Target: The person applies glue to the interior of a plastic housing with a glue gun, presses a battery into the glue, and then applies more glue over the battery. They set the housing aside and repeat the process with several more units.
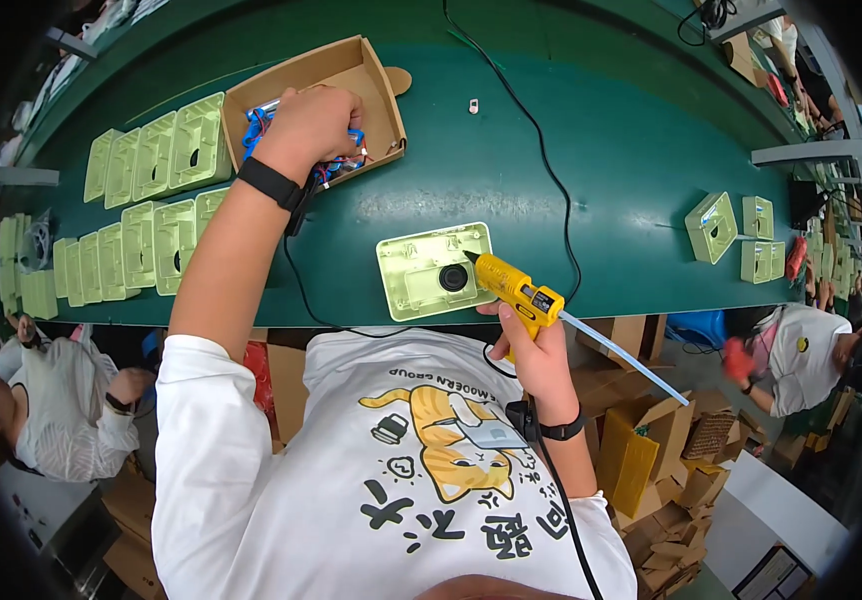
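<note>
Several blue parts (254, 130), perhaps grasped, sit partly hidden by the left hand (321, 123).

Glue gun (511, 282): smooth plastic; carton (382, 110): matt cardboard; housing (421, 284): probably plastic.

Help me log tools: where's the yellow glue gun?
In the head view, right of centre, the yellow glue gun is in the right hand, tip over the pale green case.

Apparent batteries (255, 130) in carton (381, 110), left of housing (416, 286)
</note>
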Demonstrator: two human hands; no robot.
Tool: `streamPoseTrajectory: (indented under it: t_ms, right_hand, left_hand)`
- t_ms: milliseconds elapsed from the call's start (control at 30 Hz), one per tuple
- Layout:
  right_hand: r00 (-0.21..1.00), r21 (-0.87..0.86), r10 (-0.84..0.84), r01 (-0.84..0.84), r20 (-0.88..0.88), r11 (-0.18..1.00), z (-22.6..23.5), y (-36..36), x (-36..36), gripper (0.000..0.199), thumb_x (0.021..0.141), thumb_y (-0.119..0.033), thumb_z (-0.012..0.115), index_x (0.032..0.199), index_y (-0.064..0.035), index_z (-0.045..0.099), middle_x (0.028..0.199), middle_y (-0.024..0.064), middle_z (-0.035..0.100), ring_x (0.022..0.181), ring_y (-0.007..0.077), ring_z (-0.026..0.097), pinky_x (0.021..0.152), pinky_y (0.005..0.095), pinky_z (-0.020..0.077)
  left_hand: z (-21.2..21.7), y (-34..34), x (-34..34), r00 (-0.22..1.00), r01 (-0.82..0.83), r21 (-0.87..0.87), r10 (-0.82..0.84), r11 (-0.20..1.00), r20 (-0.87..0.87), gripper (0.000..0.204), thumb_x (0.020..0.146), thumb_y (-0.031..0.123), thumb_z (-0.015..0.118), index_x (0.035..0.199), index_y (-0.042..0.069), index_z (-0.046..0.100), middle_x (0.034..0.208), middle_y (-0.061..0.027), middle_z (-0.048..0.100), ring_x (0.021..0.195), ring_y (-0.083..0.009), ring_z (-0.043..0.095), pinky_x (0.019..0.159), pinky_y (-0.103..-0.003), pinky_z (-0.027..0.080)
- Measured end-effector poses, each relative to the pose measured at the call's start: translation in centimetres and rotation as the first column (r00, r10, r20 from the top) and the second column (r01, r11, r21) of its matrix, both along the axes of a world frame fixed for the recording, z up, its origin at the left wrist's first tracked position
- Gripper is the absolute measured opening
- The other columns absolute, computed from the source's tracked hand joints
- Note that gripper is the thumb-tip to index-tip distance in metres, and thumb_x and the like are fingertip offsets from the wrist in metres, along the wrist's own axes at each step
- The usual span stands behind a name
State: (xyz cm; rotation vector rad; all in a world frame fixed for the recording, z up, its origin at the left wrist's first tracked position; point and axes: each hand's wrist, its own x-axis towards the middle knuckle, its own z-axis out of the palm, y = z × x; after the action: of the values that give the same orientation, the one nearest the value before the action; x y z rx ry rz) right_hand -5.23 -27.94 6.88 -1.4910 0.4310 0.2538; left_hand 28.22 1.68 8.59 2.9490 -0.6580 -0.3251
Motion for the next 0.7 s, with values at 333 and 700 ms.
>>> streamPoseTrajectory:
  t_ms: [333, 700]
  right_hand:
    - [0.999, -0.023, 0.027, -0.027, -0.017, 0.999, 0.0, -0.2, -0.1, 0.044, 0.125, -0.027, 0.07, 0.156, 0.005, 0.07, 0.128, 0.0093, 0.088, 0.071, 0.0076, 0.07, 0.067, 0.0264, 0.0599]
    - [0.998, -0.022, 0.031, -0.032, -0.063, 0.999, -0.3, -0.6, -0.1, 0.043, 0.124, -0.027, 0.071, 0.155, 0.003, 0.072, 0.128, 0.0071, 0.088, 0.072, 0.0075, 0.071, 0.069, 0.0269, 0.0607]
  left_hand:
    - [2.5, 0.5, -4.0, 0.877, 0.201, -0.445, 0.042, 0.873, 0.478, 0.025, 0.086, 0.014, 0.093, 0.11, 0.009, 0.089, 0.106, -0.0097, 0.088, 0.108, -0.0333, 0.081, 0.094, -0.046, 0.065]
    - [-0.4, -2.0, -20.0, 0.999, 0.043, -0.907, -0.023, 0.419, 0.036, 0.022, 0.099, -0.001, 0.094, 0.12, 0.002, 0.09, 0.125, -0.013, 0.091, 0.103, -0.0255, 0.085, 0.088, -0.035, 0.067]
